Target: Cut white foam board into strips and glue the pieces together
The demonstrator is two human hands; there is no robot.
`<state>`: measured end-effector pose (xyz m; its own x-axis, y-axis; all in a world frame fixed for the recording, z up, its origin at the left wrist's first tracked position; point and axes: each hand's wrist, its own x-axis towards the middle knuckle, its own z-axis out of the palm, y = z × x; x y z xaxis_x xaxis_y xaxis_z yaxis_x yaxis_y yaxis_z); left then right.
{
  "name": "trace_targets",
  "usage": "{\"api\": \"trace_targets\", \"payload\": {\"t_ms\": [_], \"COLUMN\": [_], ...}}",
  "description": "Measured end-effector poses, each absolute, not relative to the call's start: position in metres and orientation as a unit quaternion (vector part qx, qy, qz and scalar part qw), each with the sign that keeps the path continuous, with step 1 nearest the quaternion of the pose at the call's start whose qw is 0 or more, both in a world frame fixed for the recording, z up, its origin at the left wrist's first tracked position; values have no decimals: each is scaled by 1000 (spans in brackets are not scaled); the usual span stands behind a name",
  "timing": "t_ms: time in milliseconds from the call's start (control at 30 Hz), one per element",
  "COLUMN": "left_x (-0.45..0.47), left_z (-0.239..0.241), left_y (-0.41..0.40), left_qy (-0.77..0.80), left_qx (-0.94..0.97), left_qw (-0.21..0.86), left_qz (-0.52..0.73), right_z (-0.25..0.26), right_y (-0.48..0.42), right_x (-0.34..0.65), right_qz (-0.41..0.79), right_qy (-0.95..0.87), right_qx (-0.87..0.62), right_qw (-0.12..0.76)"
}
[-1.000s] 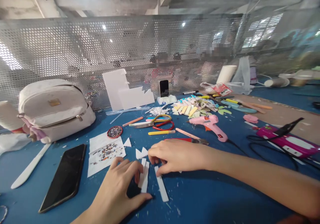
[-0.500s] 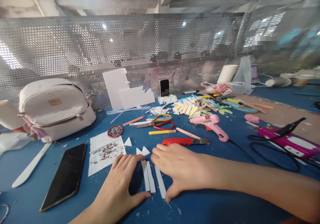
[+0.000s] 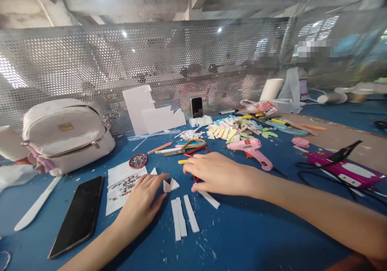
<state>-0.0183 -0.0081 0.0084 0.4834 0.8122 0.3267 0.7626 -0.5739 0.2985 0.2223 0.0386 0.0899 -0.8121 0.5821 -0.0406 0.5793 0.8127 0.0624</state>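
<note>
My left hand (image 3: 144, 194) is open, its fingers loosely curved and the thumb apart, beside two small white triangles (image 3: 171, 185). My right hand (image 3: 213, 173) is closed around a red utility knife (image 3: 196, 178). Only a bit of its red handle shows between fingers and thumb; the rest is hidden by the hand. Below this hand lies a white strip (image 3: 211, 200), partly covered. Three more white strips (image 3: 191, 213) lie roughly side by side on the blue table between and in front of my hands. Scissors (image 3: 178, 152) with red and yellow handles lie beyond.
A black phone (image 3: 77, 214), paper with dark bits (image 3: 113, 180) and a white backpack (image 3: 66, 136) are on the left. Markers (image 3: 160, 147) and a pile of coloured pieces (image 3: 232, 128) lie farther back. A pink glue gun (image 3: 252, 150) and a magenta power strip (image 3: 344, 168) are on the right.
Both hands have lifted away from the white strips. My left hand moved back and left; my right hand moved up and right onto the utility knife, uncovering another white strip.
</note>
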Motion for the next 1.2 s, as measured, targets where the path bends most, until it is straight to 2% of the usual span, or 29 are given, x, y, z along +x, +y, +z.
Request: {"api": "trace_targets", "payload": {"t_ms": [333, 567, 733, 900, 1200], "left_x": [-23, -11, 2, -8, -47], "left_z": [7, 12, 21, 22, 18], "left_y": [-4, -20, -36, -23, -23], "left_qy": [469, 433, 359, 400, 419], "left_qx": [847, 851, 891, 872, 883], "left_qw": [47, 103, 95, 65, 73], "left_qz": [245, 279, 260, 275, 198], "right_z": [89, 77, 76, 76, 86], "right_y": [37, 51, 52, 42, 38], "right_x": [218, 217, 222, 220, 220], "right_qz": [-29, -102, -110, -83, -96], "right_qy": [930, 933, 935, 935, 934], "right_qx": [343, 332, 322, 326, 321], "right_qw": [127, 89, 96, 110, 127]}}
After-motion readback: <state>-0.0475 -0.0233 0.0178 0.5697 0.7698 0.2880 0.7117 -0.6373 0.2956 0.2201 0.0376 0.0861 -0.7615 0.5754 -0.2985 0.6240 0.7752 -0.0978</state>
